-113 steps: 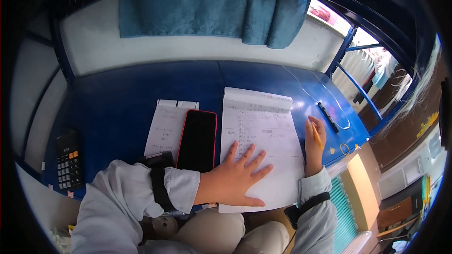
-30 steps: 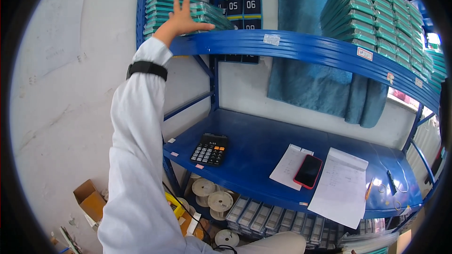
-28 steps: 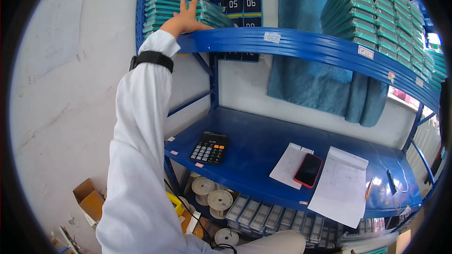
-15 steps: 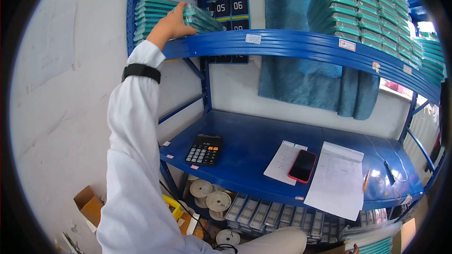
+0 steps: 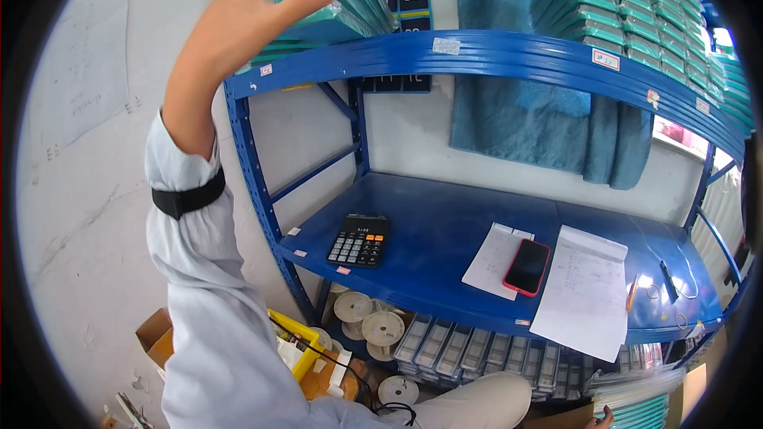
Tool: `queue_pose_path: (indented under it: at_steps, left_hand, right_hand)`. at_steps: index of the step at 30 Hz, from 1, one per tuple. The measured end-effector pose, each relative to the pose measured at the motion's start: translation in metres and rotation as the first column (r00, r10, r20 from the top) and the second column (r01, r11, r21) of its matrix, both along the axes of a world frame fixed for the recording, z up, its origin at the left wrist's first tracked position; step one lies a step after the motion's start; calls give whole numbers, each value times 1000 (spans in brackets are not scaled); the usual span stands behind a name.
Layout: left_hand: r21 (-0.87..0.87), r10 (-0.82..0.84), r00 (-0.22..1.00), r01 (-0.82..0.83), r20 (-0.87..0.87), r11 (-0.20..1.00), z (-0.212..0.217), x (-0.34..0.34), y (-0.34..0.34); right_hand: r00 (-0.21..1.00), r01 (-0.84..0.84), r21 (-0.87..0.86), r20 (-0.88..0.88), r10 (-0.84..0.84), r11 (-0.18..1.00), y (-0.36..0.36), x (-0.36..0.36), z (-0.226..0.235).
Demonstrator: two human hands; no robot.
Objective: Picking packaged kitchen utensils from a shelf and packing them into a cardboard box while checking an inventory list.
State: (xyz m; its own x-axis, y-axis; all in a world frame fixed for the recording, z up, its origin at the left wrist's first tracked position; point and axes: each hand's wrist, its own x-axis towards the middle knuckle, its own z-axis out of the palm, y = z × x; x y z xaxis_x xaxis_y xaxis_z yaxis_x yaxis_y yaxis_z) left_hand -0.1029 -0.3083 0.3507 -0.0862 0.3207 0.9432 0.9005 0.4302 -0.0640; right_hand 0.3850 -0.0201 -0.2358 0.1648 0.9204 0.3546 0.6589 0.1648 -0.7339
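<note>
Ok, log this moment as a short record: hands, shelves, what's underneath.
Left hand: raised at flat clear-wrapped teal packages, thumb spread out; grip unclear
Right hand: apparently the one partly visible at the lower edge; grip unclear
Upper shelf: blue metal; another teal package stack at right
Lower shelf: blue metal; black rectangular calculator, red-edged black phone, white paper sheets, orange pencil, black pen
Underneath: round white spools

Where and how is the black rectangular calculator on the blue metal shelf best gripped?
Probably by its left and right side edges, coming from the front and above. The black rectangular calculator lies flat near the front edge of the blue metal shelf, and its keys face up, so a side grip should avoid pressing them.
</note>
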Motion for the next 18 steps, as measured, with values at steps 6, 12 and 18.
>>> queue_pose_path:
  at_steps: [6, 12, 18]
  left_hand:
    - [-155, -337, 926, 312, -169, 937, -10, -126, -3]
    - [-261, -605, 792, 569, -83, 780, 17, -107, 39]
    - [-286, -604, 747, 536, -278, 794, 26, -91, 66]
  right_hand:
    - [1000, 10, -72, -27, -12, 997, -6, -3, 10]
    - [995, 80, -53, 61, -76, 995, -18, -1, 18]
    - [996, 26, -39, 92, -23, 999, -20, -5, 8]
